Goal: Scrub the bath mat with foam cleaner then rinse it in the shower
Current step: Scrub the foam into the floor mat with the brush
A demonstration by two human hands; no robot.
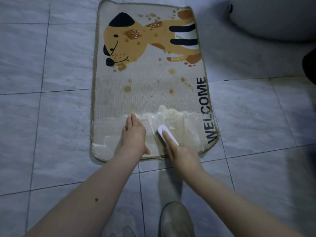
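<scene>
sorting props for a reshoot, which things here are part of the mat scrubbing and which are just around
In the job:
bath mat
foam
white brush, gripped by the right hand
left hand, pressing flat on the mat

Just around:
boot
white rounded fixture, top right
dark object, right edge, unclear

Dim bathroom floor of large pale grey marbled tiles with dark grout lines. At two o'clock, a rounded white toilet base; beside it, a dark shape at three o'clock.
</scene>
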